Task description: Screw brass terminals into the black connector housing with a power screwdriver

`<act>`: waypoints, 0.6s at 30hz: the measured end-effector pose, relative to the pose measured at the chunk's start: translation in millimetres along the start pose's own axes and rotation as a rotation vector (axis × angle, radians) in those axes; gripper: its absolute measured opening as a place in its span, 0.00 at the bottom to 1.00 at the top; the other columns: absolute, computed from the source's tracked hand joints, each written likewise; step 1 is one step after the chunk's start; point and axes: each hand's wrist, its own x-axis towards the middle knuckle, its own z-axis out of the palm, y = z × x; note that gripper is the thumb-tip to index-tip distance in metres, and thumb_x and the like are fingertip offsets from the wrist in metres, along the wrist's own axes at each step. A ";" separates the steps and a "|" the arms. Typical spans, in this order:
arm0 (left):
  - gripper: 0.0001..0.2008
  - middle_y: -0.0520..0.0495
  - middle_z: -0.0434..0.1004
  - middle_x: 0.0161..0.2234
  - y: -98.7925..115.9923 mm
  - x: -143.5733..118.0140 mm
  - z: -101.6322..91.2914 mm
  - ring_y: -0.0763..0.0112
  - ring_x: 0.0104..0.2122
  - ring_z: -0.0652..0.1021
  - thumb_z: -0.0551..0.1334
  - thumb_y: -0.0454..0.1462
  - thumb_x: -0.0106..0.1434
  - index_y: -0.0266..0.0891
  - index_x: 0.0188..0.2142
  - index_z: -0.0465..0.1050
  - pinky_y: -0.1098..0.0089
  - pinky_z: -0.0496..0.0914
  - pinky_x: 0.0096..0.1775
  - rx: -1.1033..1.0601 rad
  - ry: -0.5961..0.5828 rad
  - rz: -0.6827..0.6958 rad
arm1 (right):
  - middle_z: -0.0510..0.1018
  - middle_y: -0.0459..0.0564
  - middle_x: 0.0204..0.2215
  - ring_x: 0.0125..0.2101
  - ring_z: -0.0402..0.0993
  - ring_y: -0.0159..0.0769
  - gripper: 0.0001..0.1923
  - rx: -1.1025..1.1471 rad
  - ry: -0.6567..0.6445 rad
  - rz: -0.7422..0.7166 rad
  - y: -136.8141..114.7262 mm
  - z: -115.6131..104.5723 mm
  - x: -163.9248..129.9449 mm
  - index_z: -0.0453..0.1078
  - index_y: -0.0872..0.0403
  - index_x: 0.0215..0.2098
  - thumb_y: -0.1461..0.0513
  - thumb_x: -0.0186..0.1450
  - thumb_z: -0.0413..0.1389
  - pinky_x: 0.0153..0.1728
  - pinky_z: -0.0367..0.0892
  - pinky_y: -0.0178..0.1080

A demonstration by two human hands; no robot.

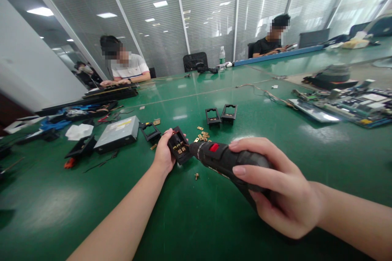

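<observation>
My left hand grips a black plastic socket housing with brass contacts inside, tilted toward me just over the green table. In my right hand is a black cordless drill with a red switch on top. Its chuck points left at the housing's right side, and the bit's tip is hard to make out. Small brass plates lie scattered behind the chuck. One brass screw stands alone in front of the housing.
Two black frames stand behind the brass plates; another black frame sits left. Farther left are an optical drive and white tissue. Circuit boards lie right. Two people sit across the table, near a water bottle.
</observation>
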 end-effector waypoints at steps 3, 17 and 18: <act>0.14 0.45 0.81 0.30 0.3 -0.3 0.2 0.61 0.28 0.81 0.64 0.46 0.60 0.38 0.38 0.73 0.62 0.76 0.31 -0.005 0.003 -0.002 | 0.57 0.61 0.61 0.60 0.60 0.55 0.34 0.026 -0.019 0.031 0.2 -0.3 -0.7 0.62 0.56 0.59 0.74 0.53 0.52 0.58 0.65 0.54; 0.14 0.45 0.81 0.31 0.4 -1.3 1.9 0.61 0.28 0.82 0.64 0.45 0.60 0.38 0.40 0.73 0.61 0.77 0.33 -0.017 0.031 -0.014 | 0.56 0.60 0.63 0.45 0.74 0.39 0.56 0.463 0.008 0.564 1.8 17.4 -7.4 0.36 0.49 0.73 0.74 0.51 0.54 0.37 0.76 0.31; 0.14 0.45 0.81 0.31 0.4 -1.2 2.0 0.61 0.28 0.82 0.64 0.45 0.60 0.38 0.40 0.73 0.61 0.77 0.33 -0.015 0.031 -0.013 | 0.58 0.60 0.62 0.40 0.76 0.37 0.57 0.499 -0.009 0.604 2.2 17.4 -7.1 0.36 0.47 0.73 0.74 0.51 0.55 0.32 0.75 0.29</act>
